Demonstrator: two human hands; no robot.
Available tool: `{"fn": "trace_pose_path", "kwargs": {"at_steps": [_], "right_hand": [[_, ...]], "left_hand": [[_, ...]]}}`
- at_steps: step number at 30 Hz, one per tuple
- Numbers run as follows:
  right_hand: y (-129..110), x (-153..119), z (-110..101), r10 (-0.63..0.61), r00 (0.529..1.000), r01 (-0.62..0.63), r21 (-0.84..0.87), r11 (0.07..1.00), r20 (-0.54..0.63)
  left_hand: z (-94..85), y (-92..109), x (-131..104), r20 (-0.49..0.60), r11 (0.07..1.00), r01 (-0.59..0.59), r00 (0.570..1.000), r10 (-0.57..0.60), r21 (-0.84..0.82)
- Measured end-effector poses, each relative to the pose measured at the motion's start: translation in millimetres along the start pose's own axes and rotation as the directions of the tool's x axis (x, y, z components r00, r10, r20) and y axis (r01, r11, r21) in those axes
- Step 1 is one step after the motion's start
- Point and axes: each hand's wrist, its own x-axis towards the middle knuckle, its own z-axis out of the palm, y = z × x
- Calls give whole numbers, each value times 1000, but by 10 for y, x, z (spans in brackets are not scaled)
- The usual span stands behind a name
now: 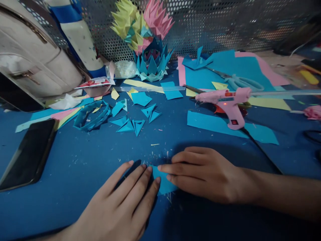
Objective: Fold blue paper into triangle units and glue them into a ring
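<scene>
A small piece of blue paper lies flat on the dark blue tabletop between my hands. My left hand rests palm down with its fingers stretched out, the fingertips at the paper's left edge. From the right, my right hand reaches over the paper, its fingers extended and pressing on the top and right part. Beyond my hands lie several folded blue paper triangles and a blue paper ring. Uncut blue pieces sit just behind the triangles.
A pink glue gun with a lit red light rests on a blue strip. Scissors lie on coloured sheets. Folded paper flowers stand at the back. At left are a phone, a bottle and a pale bag.
</scene>
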Motion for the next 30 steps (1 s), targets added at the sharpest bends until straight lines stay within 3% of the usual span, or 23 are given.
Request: {"fn": "trace_pose_path", "kwargs": {"at_steps": [12,25,30], "right_hand": [[26,12,12,-48,999,47,-26,999,-14],[45,33,-20,-67,995,66,13,998,77],[46,37,-26,-74,995,73,14,997,63]], "left_hand": [[-6,-26,7,-4,1000,-12,1000,12,-11],[6,-23,4,-5,1000,-3,1000,3,-6],[-5,-26,3,4,1000,-2,1000,2,-18]]}}
